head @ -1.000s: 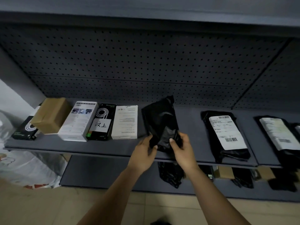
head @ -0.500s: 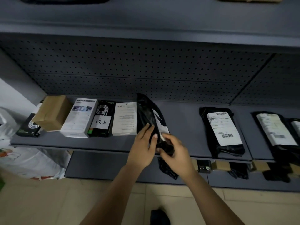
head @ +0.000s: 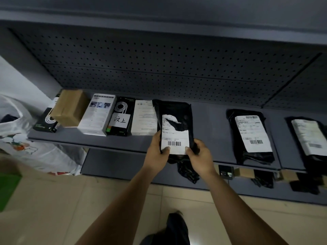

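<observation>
A black plastic mailer bag (head: pixel 178 112) with a white barcode label lies label-up on the grey shelf (head: pixel 208 124), its near end over the front edge. My left hand (head: pixel 158 151) grips its near left corner, thumb on the label. My right hand (head: pixel 200 153) grips its near right corner, thumb on the label too. The bag touches a white box (head: pixel 143 119) on its left.
Left of the white box stand a black box with a handwritten tag (head: pixel 119 119), another white box (head: pixel 97 114) and a brown carton (head: pixel 69 107). Two labelled black mailers (head: pixel 251 137) (head: pixel 308 137) lie to the right. A lower shelf (head: pixel 116 167) holds more parcels. A white bag (head: pixel 26 144) stands at left.
The mailer was turned over from its plain black side to label-up and laid flat against the white box. Both hands shifted to its near corners.
</observation>
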### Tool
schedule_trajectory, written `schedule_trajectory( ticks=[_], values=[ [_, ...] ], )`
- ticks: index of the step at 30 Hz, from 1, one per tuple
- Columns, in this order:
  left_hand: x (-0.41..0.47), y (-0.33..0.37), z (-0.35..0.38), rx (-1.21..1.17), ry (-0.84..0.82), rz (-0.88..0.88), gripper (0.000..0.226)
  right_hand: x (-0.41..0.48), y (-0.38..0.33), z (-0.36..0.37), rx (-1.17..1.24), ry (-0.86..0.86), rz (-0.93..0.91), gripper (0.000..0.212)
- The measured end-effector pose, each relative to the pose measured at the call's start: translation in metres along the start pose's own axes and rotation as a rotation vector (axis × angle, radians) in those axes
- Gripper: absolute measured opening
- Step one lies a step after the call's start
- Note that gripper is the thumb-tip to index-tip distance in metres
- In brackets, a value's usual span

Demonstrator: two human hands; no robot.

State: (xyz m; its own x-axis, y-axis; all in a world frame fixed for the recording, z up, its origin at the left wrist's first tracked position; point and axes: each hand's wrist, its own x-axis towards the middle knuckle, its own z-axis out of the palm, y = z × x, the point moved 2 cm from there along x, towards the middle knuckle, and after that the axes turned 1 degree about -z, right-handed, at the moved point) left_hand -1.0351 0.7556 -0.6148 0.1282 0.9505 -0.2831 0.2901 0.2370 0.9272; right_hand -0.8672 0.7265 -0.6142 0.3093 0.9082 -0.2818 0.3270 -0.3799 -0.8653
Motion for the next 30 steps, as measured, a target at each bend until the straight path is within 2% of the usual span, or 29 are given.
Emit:
schedule_trajectory(
  ticks=[7, 13, 22, 26, 30],
  values=[
    [-0.022, 0.015, 0.005, -0.174, 0.034, 0.136, 0.07, -0.032, -0.017, -0.019, 0.1, 0.145, -0.078, 0.037],
    [-0.019, 0.026, 0.012, -0.158, -0.001, 0.117, 0.068, -0.03, -0.017, -0.03, 0.09, 0.166, -0.073, 0.038],
    [0.029, 0.015, 0.024, 0.216, -0.11, 0.096, 0.059, 0.012, 0.017, -0.026, -0.13, 0.157, -0.064, 0.039],
    [0.022, 0.009, 0.022, 0.412, -0.003, 0.151, 0.051, 0.011, 0.016, -0.032, -0.279, 0.164, -0.096, 0.04],
    [-0.001, 0.022, 0.001, 0.63, 0.059, 0.233, 0.035, -0.01, -0.013, -0.042, -0.445, 0.105, -0.181, 0.028]
  ],
)
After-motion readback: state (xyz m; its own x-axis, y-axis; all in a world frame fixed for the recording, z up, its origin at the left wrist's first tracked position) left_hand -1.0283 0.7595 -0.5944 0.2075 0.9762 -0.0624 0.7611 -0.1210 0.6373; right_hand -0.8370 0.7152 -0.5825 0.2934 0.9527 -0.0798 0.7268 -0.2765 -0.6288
